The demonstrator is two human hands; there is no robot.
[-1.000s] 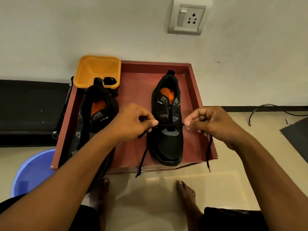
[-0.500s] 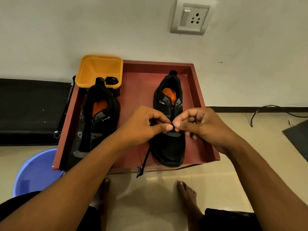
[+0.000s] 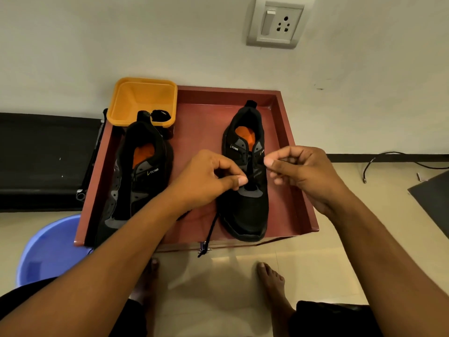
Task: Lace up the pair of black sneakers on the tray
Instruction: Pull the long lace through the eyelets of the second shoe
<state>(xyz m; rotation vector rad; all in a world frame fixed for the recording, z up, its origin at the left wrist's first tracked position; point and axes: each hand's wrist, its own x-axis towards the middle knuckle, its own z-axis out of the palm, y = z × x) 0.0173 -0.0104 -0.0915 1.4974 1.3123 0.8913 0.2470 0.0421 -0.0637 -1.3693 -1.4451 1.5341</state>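
Observation:
Two black sneakers with orange insoles stand on a dark red tray [image 3: 298,181]. The right sneaker [image 3: 247,212] has a black lace [image 3: 211,231] threaded through its lowest eyelets. My left hand [image 3: 206,181] pinches one lace end over the shoe's left side; that end trails down past the tray's front edge. My right hand [image 3: 301,171] pinches the other lace end beside the shoe's right eyelets, fingers curled. The left sneaker [image 3: 138,176] lies unlaced, partly hidden by my left forearm.
An orange tub [image 3: 143,98] holding a coiled black lace [image 3: 160,115] sits on the tray's back left corner. A blue basin [image 3: 48,249] is on the floor at left, a black bench [image 3: 41,156] behind it. A cable [image 3: 388,156] lies at right. My bare feet rest below the tray.
My hands came together over the right sneaker, then parted slightly. The right hand rose toward the upper eyelets with its lace end, which no longer hangs over the tray's right edge.

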